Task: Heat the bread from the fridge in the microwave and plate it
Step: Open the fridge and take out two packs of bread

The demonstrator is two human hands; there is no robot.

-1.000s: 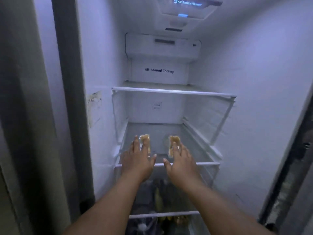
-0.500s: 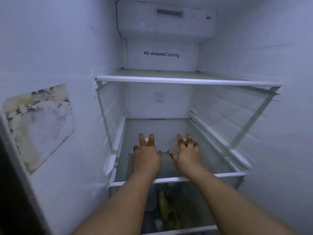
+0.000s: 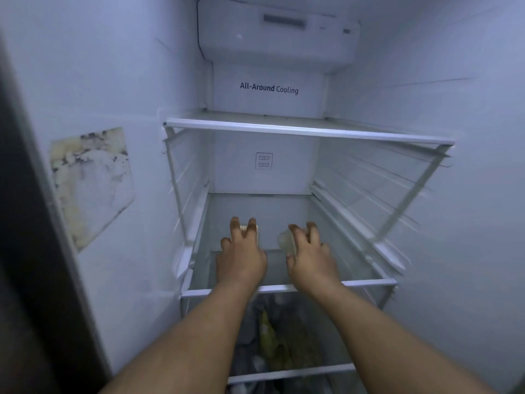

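Here, two pieces of bread are lying side by side on the glass shelf [image 3: 369,282] in the middle of the fridge, the left piece [image 3: 250,229] under the left hand [image 3: 241,258] and the right piece [image 3: 285,240] beside the right hand [image 3: 311,258]. Each piece is lying with its long axis running front to back, toward the rear wall. The left fingers are draping loosely over the bread; the right ones are curling around theirs, though whether either is truly gripping I cannot tell. Closing gently from the sides and lifting level should avoid crushing the bread.
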